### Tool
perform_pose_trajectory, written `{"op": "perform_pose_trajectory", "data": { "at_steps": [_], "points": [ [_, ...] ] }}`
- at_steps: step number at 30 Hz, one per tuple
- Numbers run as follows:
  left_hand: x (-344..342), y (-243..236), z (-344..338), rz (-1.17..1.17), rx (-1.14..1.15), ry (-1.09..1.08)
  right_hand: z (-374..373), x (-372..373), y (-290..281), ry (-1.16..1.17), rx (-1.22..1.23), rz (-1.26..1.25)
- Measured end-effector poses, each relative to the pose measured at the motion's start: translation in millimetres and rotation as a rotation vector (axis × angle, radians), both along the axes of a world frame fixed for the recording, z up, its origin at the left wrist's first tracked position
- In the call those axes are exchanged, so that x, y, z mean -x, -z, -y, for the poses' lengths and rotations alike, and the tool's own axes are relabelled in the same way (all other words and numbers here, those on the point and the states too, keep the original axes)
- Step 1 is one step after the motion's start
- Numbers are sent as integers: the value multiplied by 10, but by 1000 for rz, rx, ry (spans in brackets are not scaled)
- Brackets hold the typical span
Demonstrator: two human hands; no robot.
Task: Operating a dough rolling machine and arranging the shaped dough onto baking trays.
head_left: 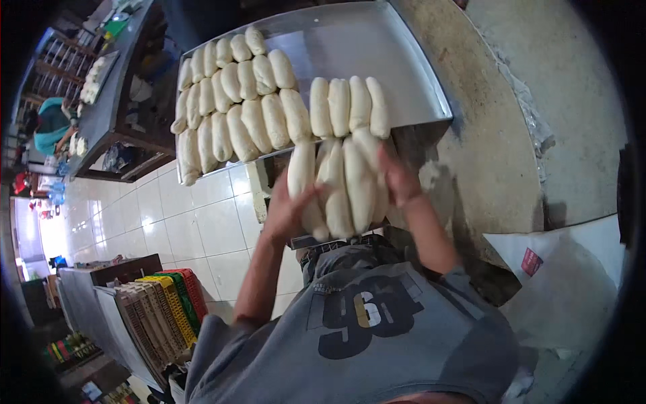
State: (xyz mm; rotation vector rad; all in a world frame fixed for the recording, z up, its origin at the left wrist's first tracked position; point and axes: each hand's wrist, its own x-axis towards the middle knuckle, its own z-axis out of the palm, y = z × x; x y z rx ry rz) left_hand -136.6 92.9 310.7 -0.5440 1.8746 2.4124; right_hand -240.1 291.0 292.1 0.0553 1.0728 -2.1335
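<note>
Between my two hands, a bunch of pale, long dough rolls [360, 182] is squeezed side by side, slightly blurred, at the near edge of a metal tray [377, 34]. My left hand [291, 202] presses the bunch from the left, its fingers reaching over the front rolls. On the opposite side, my right hand [402, 178] grips the bunch, with part of its fingers hidden. Just beyond the held bunch lie several dough rolls [360, 108] in a short row on the tray. Packed rows of more dough rolls [252, 124] cover the tray's left side.
A dark worktable [111, 121] with another tray [99, 77] stands at the left, where a person in teal [50, 121] bends. Stacked crates [176, 303] are at lower left, over a tiled floor [182, 215]. A white sheet [565, 259] lies at right beside a concrete surface [498, 155].
</note>
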Motion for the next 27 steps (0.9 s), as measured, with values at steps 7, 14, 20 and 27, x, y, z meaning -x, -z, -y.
{"op": "perform_pose_trajectory", "data": {
  "at_steps": [7,14,20,27],
  "points": [
    [1549,-753,638,-439,313,-623,192,1524,-539,667,-196,-75],
    [325,446,435,-145,75,-300,-166,184,708,468,-541,-599],
    [-1272,2176,-172,465,336,49,-776,-1150,2310,-587,-930,-460],
    [-1014,2417,-259,340,894,301,-551,-703,2316,-473,-1371,-1426]
  ]
}}
